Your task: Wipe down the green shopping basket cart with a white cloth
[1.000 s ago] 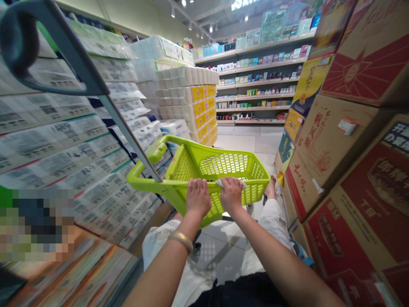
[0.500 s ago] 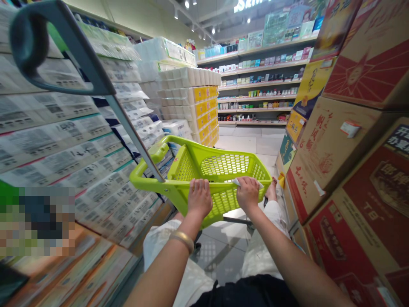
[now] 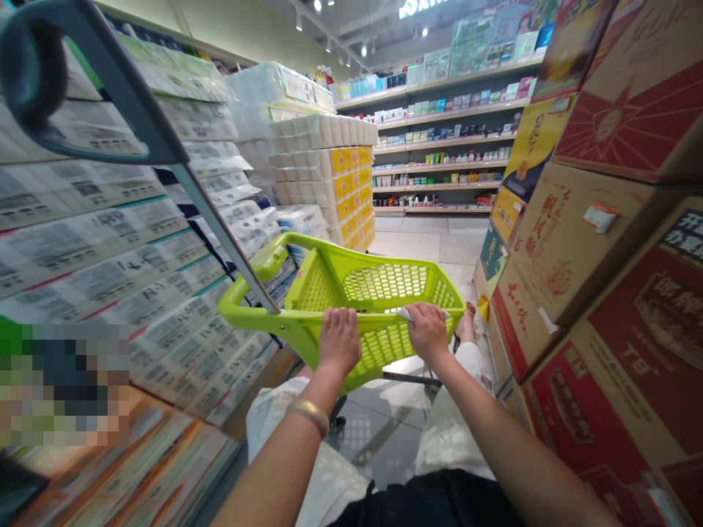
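Observation:
A lime-green plastic shopping trolley (image 3: 378,319) with perforated sides stands across in front of me. My left hand (image 3: 339,341) is closed over the near rim of its basket, fingers on top. Farther right along that rim, my right hand (image 3: 428,331) is closed on a thin white cloth or tissue (image 3: 405,313), which pokes out on both sides of the fingers and lies against the rim. The trolley's grey pull handle (image 3: 129,91) rises on a metal bar at the upper left, with neither hand on it.
Stacked paper packs (image 3: 99,219) wall the left side, with toilet-roll bundles (image 3: 307,135) beyond. Cardboard cartons (image 3: 593,234) rise close on the right. Shelves of small goods (image 3: 450,139) stand at the back, past a tiled floor (image 3: 417,238). A patch at lower left is blurred out.
The trolley, its handle and my left hand sit slightly farther left in view. My right hand, with the white cloth, has barely shifted. Both grips look the same.

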